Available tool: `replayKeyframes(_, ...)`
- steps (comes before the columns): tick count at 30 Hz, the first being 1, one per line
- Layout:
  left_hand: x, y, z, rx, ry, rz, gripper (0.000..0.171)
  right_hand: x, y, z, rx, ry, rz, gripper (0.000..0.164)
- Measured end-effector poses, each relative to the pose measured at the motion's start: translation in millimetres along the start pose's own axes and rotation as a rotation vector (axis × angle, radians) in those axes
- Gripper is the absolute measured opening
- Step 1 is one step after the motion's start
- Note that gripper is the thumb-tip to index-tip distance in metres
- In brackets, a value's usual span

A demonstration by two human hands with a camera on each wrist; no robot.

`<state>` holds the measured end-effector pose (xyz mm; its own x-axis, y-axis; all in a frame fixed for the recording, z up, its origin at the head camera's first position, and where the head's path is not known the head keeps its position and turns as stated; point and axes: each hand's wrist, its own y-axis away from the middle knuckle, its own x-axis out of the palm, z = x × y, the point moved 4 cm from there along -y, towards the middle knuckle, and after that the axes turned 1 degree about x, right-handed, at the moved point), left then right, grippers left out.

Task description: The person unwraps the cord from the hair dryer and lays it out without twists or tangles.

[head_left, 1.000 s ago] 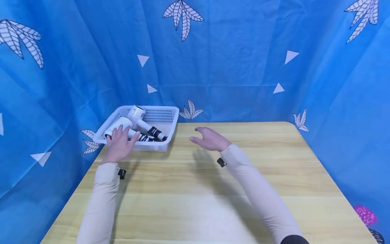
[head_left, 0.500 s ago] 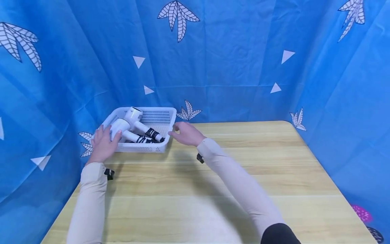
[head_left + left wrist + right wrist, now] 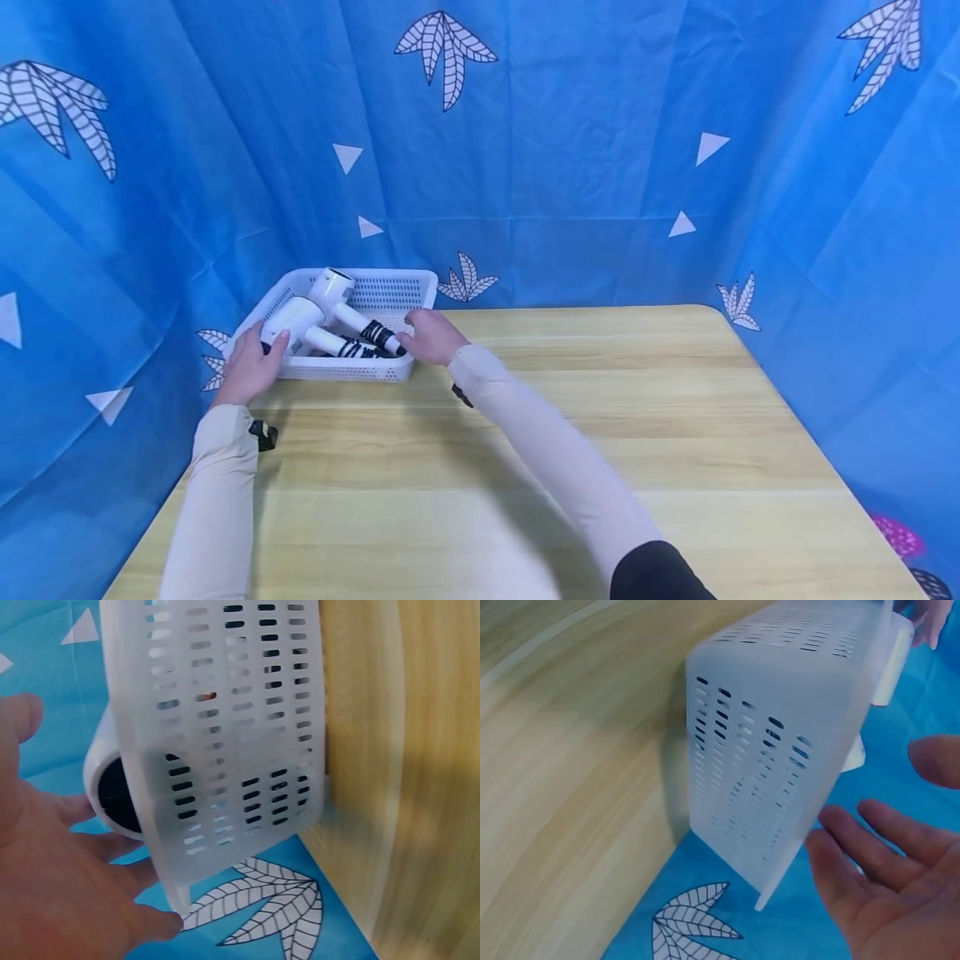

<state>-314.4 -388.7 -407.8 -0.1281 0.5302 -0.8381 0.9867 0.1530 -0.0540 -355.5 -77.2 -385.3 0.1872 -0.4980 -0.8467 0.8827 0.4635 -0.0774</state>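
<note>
A white perforated plastic basket [image 3: 341, 370] stands at the table's back left, with two white hair dryers [image 3: 295, 320] lying in it, black cords wrapped round their handles. At the basket's front left corner is my left hand [image 3: 251, 367], its fingers extended along the rim and its thumb raised apart. The left wrist view shows those fingers [image 3: 135, 876] just beside the rim, near a dryer's dark round end [image 3: 116, 795]. My right hand [image 3: 433, 336] is by the right end of the basket. In the right wrist view its loosely bent fingertips [image 3: 826, 819] come right up to the rim.
The basket sits on a light wooden table [image 3: 570, 417]. Behind the table and along both sides hangs a blue curtain [image 3: 585, 167] with white leaves and triangles, close to the basket's back and left.
My right hand has moved left from over the table to the basket's right end. My left hand has shifted left and slightly down, from over the hair dryers to the basket's left corner.
</note>
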Motion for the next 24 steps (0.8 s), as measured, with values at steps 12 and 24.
replayKeyframes(12, 0.4, -8.0, 12.7, -0.036, 0.044, 0.043, 0.094, 18, -17, 16, 0.000, 0.111, 0.051, 0.027)
replayKeyframes(24, 3.7, -15.0, 20.3, -0.052, 0.051, 0.043, 0.095, 38, -18, 36, -0.013, 0.256, 0.237, 0.032)
